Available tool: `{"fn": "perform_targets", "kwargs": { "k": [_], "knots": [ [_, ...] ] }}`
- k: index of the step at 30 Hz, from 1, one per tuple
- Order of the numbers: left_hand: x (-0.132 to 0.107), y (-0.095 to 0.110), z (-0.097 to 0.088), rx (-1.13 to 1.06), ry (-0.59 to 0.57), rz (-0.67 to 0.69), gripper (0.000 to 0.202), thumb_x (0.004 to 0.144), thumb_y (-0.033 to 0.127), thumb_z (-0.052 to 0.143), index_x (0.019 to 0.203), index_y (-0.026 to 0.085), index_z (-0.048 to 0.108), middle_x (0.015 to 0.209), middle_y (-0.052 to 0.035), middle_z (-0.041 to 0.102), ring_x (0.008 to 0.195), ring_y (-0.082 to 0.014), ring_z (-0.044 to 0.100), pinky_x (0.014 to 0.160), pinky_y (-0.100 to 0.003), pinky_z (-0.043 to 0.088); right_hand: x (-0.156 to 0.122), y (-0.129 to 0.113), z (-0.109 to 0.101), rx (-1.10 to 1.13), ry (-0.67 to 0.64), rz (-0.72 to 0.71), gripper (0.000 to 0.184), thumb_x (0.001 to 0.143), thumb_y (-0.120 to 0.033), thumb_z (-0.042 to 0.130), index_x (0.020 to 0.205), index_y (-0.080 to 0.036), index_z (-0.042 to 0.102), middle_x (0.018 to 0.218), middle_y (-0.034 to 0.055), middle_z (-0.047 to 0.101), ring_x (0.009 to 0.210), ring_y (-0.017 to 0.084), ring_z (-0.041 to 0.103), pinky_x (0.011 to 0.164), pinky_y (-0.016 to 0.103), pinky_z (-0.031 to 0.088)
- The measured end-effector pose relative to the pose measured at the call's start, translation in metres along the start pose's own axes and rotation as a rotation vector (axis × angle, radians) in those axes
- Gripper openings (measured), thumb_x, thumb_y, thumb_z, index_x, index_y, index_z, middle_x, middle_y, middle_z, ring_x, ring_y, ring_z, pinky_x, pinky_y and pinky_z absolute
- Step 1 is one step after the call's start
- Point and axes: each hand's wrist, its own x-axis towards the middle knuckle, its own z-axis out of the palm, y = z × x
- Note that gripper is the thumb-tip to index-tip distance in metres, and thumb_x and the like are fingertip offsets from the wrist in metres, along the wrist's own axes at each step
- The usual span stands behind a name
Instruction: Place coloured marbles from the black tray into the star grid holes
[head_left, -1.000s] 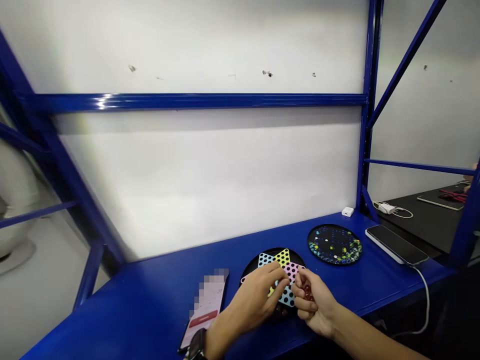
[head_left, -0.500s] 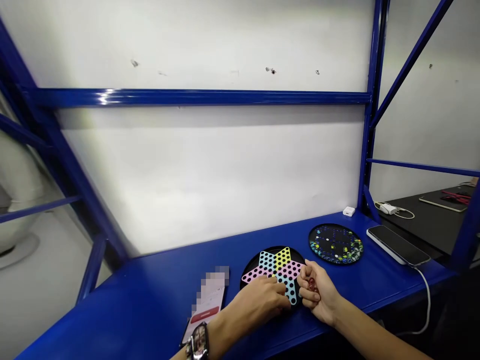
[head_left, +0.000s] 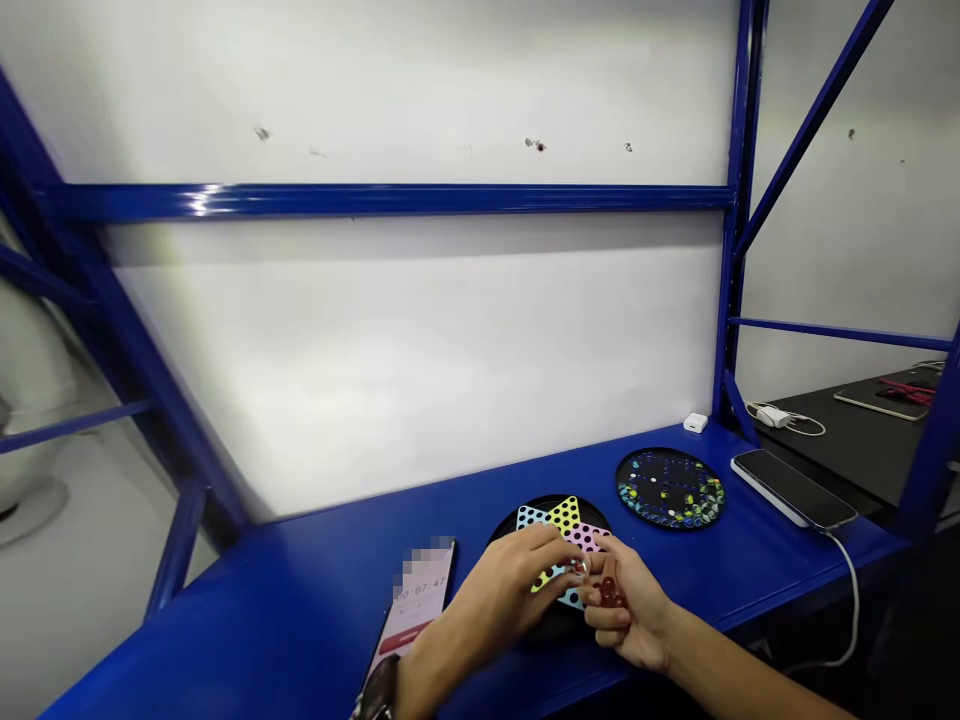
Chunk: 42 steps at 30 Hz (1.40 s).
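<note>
Marble placing seems in hand: red marbles (head_left: 609, 592) fill the cupped right hand (head_left: 634, 620) above the Chinese checkers board (head_left: 564, 514) at the front edge of the blue shelf (head_left: 300, 600), and the left hand (head_left: 510, 595) pinches a single marble (head_left: 579, 567) narrowly. Seating it likely calls for aligning over one hole.

The only readable writing is on the white-screened smartphone (head_left: 414, 608) lying on the blue metal desk (head_left: 300, 600) just beside the left hand (head_left: 510, 595). Under a blurred patch, its screen shows a row of grey digits that looks like 00:07:47, though the last figures are faint. The lettering on the red bar (head_left: 406, 641) lower on that screen is too small to make out.
</note>
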Motion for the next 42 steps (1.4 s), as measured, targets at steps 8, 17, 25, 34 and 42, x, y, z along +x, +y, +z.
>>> {"fn": "perform_targets", "kwargs": {
  "k": [8, 17, 25, 34, 42],
  "knots": [
    [0.025, 0.009, 0.019, -0.068, 0.033, -0.047, 0.023, 0.099, 0.026, 0.054, 0.119, 0.028, 0.065, 0.118, -0.0028, 0.069, 0.106, -0.0199, 0.064, 0.095, -0.034, 0.051, 0.003, -0.016, -0.007, -0.089, 0.17, -0.207, 0.046, 0.094, -0.055, 0.053, 0.065, -0.021, 0.041, 0.048, -0.0099, 0.039, 0.033, 0.002, 0.016, 0.037, 0.019, 0.009],
    [-0.048, -0.031, 0.029, 0.017, -0.248, -0.294, 0.096, 0.074, 0.071, 0.073, 0.154, 0.031, 0.039, 0.159, -0.0106, 0.041, 0.144, -0.0392, 0.04, 0.118, -0.058, 0.033, 0.024, -0.125, -0.083, -1.67, 0.764, -0.778, 0.045, 0.098, -0.044, 0.046, 0.059, -0.022, 0.041, 0.059, 0.0007, 0.052, 0.059, 0.016, 0.049, 0.058, 0.027, 0.029],
    [-0.03, -0.047, 0.031, -0.031, -0.312, -0.261, 0.092, 0.076, 0.06, 0.077, 0.155, 0.032, 0.037, 0.162, -0.0098, 0.035, 0.148, -0.0374, 0.033, 0.119, -0.06, 0.028, 0.029, -0.127, -0.109, -2.154, 0.861, -0.437, 0.025, 0.101, -0.03, 0.043, 0.093, -0.018, 0.064, 0.101, 0.0108, 0.068, 0.094, 0.025, 0.065, 0.074, 0.031, 0.041],
    [-0.008, -0.048, 0.049, 0.034, -0.116, -0.279, 0.069, 0.088, 0.043, 0.065, 0.151, 0.026, 0.044, 0.157, -0.0102, 0.044, 0.144, -0.0345, 0.041, 0.119, -0.057, 0.033, 0.012, -0.077, -0.041, -1.965, 0.608, -0.828, 0.035, 0.1, -0.043, 0.044, 0.119, -0.021, 0.064, 0.13, 0.0118, 0.062, 0.12, 0.027, 0.054, 0.101, 0.041, 0.041],
    [-0.024, -0.029, 0.068, 0.079, -0.021, -0.265, 0.064, 0.09, 0.034, 0.063, 0.15, 0.028, 0.043, 0.153, -0.0066, 0.049, 0.141, -0.0302, 0.044, 0.118, -0.053, 0.037, 0.012, -0.025, -0.019, -2.034, 0.075, -0.624, 0.065, 0.097, -0.048, 0.046, 0.154, -0.017, 0.04, 0.161, 0.0137, 0.037, 0.148, 0.03, 0.029, 0.123, 0.049, 0.019]
  ]
}}
